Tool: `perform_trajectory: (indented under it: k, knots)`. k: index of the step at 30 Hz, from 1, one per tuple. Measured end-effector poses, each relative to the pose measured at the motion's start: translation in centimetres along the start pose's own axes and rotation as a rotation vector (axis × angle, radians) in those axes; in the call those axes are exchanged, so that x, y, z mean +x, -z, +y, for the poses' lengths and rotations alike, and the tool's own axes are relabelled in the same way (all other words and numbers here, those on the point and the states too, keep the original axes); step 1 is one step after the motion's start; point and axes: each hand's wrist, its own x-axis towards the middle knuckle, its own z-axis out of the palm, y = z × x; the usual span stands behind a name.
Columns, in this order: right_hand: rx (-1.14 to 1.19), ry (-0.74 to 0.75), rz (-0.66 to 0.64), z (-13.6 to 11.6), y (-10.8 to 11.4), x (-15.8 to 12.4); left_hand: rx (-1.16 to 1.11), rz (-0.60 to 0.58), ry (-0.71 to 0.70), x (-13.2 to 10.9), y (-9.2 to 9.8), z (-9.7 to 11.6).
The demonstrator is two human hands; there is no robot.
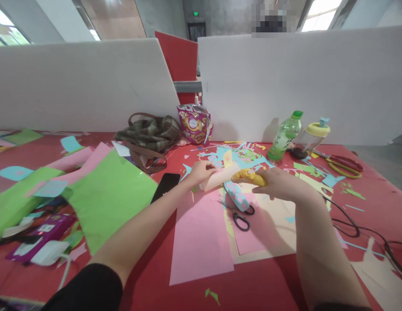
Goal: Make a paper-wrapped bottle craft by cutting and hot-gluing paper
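Observation:
My left hand [202, 172] is closed on the left end of a folded cream paper piece [218, 176], with thumb and fingers pinched together. A small yellow paper tab [227, 158] sticks up from that piece. In my right hand [283, 183] is a yellow glue gun [249, 176], its nose pointing left at the paper's right end; I cannot tell if they touch. Just below lies a light-blue paper strip with pink spots [236, 196]. Black-handled scissors [241, 221] rest partly under this strip, on pink paper [201, 237].
A phone [167, 185] and green paper [110, 198] lie left, near a purple power strip [48, 231]. Behind are a plaid bag [152, 134], a snack bag [194, 125], a green bottle [285, 136], and a clear cup [313, 140]. Red-yellow pliers [343, 166] and a black cable [353, 229] lie right.

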Motion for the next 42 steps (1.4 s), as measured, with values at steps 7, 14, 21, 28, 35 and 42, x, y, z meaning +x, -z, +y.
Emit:
perform_trajectory:
  k: [7, 14, 21, 28, 35, 42]
  knots:
    - [0.004, 0.000, 0.001, 0.0, 0.0, -0.1, 0.045, 0.026, -0.014, 0.0, -0.5, -0.3]
    - [0.013, 0.001, 0.008, 0.1, 0.0, -0.2, 0.121, 0.075, -0.108, -0.3, 0.0, -0.7]
    - [0.013, -0.004, 0.010, 0.1, -0.1, 0.1, 0.206, 0.014, -0.239, -1.1, -0.1, -0.9]
    - [0.037, 0.057, 0.050, 0.1, -0.1, 0.1, 0.224, 0.058, -0.249, -1.6, 1.1, -0.5]
    - [0.079, 0.126, 0.132, -0.8, -0.8, 1.6, 0.227, 0.171, -0.182, -4.3, 3.0, -1.1]
    - [0.177, 0.162, 0.101, -1.7, -1.8, 2.6, 0.431, 0.051, -0.202, -9.0, 4.0, -1.7]
